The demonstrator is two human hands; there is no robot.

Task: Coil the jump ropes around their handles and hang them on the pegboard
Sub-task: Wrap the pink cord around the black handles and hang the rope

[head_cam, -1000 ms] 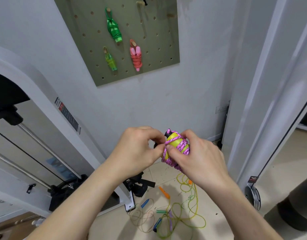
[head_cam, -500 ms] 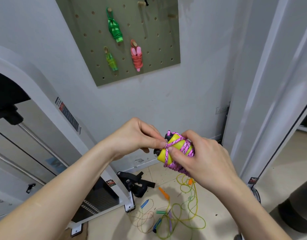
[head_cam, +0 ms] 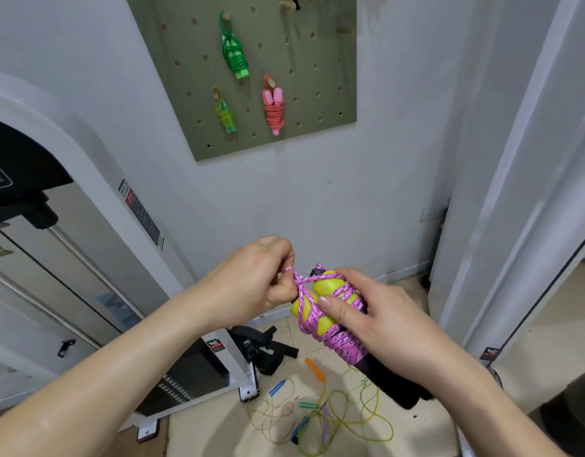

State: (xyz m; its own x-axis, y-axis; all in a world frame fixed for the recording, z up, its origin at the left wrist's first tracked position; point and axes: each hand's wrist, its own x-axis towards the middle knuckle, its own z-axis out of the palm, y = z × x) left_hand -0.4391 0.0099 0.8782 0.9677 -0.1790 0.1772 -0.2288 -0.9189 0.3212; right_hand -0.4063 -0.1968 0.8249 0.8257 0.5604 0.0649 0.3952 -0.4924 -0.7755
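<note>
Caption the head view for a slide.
Left hand pinches a pink rope loop while right hand grips the wrapped yellow handles; pegboard behind.

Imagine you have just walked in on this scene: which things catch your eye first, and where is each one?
At centre, the pink rope wound around yellow handles stands out, held by the right hand while the left hand pinches its loose loop. Above, the pegboard carries a green coil, a yellow-green coil and a red-pink coil. Below, loose ropes lie tangled on the floor.
</note>
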